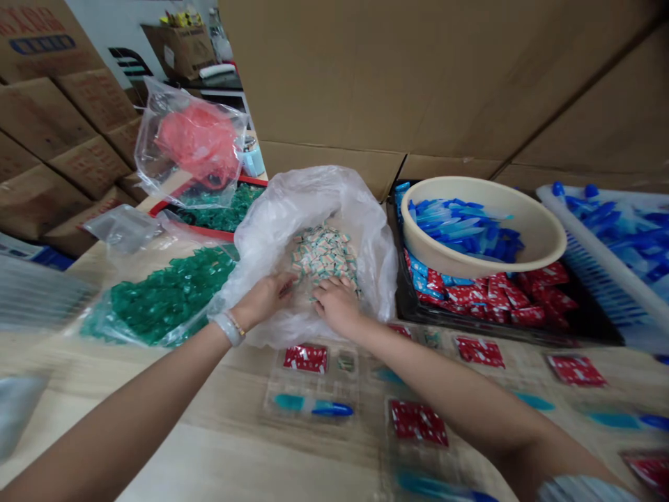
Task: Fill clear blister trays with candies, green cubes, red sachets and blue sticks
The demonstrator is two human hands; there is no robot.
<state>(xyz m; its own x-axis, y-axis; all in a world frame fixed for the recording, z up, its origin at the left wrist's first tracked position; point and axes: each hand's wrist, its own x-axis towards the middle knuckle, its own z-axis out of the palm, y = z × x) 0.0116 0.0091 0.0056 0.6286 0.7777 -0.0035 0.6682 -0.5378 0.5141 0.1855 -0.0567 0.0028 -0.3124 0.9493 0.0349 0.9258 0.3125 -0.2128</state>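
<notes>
A crumpled translucent plastic bag point(366, 209) stands open in the middle, holding a heap of small white, green and orange packets point(324, 254). Both hands reach into its mouth. My left hand point(266, 298) is at the left of the heap, fingers loosely bent and apart, with nothing visible in them. Lying over the near right part of the packets, my right hand point(339, 301) has its fingers spread and touching them. Just below the bag is a clear plastic tray point(272, 390) with a red packet point(306, 358), a small packet and a blue stick-shaped item point(313, 405).
Green plastic pieces point(162, 296) lie left, with a red-rimmed tray point(209, 231) and a bag of red material point(198, 139) behind. Right are a cream basin point(543, 230) of blue items, a black tray point(590, 328) of red packets and a white basket point(601, 251). Cardboard point(418, 77) stands behind.
</notes>
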